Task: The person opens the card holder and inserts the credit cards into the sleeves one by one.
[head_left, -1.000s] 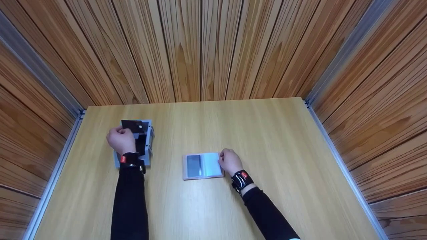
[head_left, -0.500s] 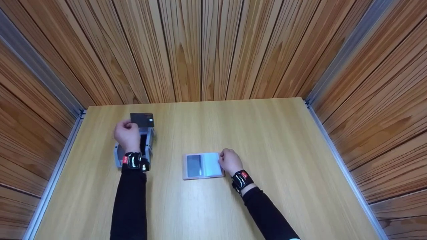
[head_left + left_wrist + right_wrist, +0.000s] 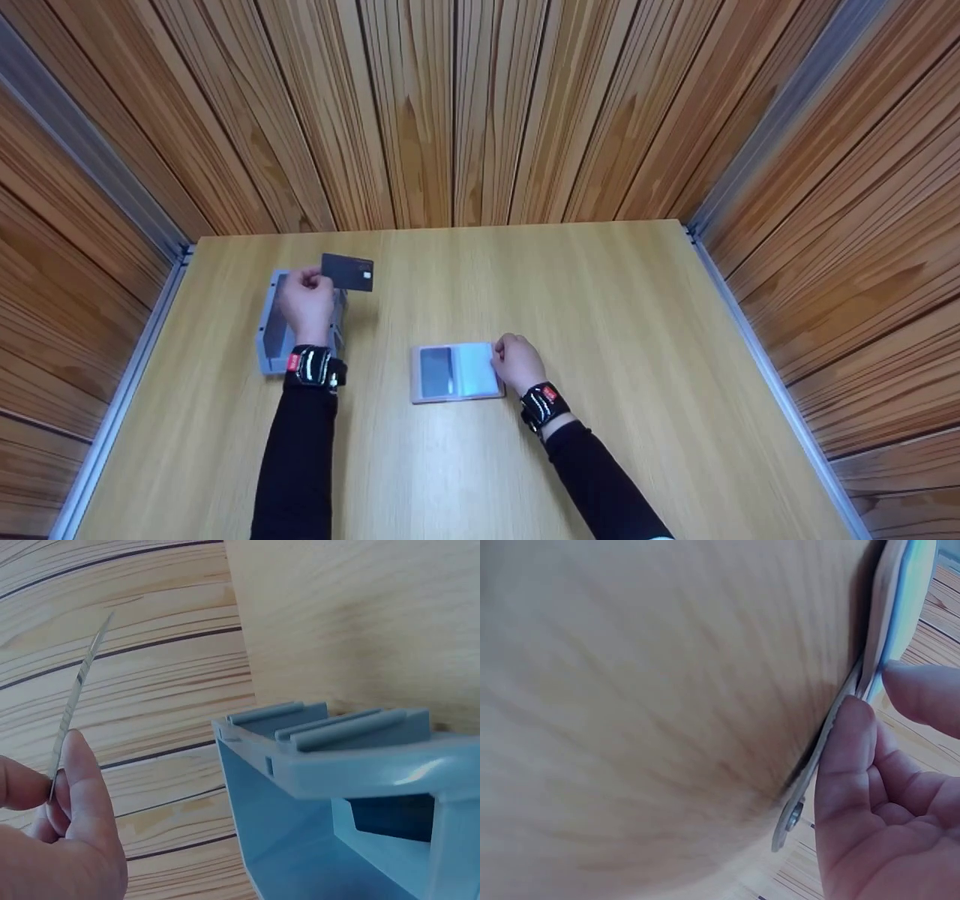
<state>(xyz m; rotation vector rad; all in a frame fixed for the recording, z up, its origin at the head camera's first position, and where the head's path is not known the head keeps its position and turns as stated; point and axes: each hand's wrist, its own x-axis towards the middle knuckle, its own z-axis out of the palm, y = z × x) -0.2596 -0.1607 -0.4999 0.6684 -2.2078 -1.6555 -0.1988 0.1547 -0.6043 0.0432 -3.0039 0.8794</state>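
Observation:
A dark card with a small light chip is pinched between thumb and fingers of my left hand, above the grey-blue plastic bin. In the left wrist view the card shows nearly edge-on beside the bin. An open card holder with clear sleeves lies on the table, a dark card in its left side. My right hand pinches its right edge; the right wrist view shows thumb and finger at the holder's cover, near a strap with a metal snap.
The wooden table is bounded by plank walls at the back and sides, with metal rails along the side edges. Something dark shows through an opening in the bin.
My left hand has lifted the dark card up out of the bin and carried it to the right. The right hand and the card holder have stayed in place.

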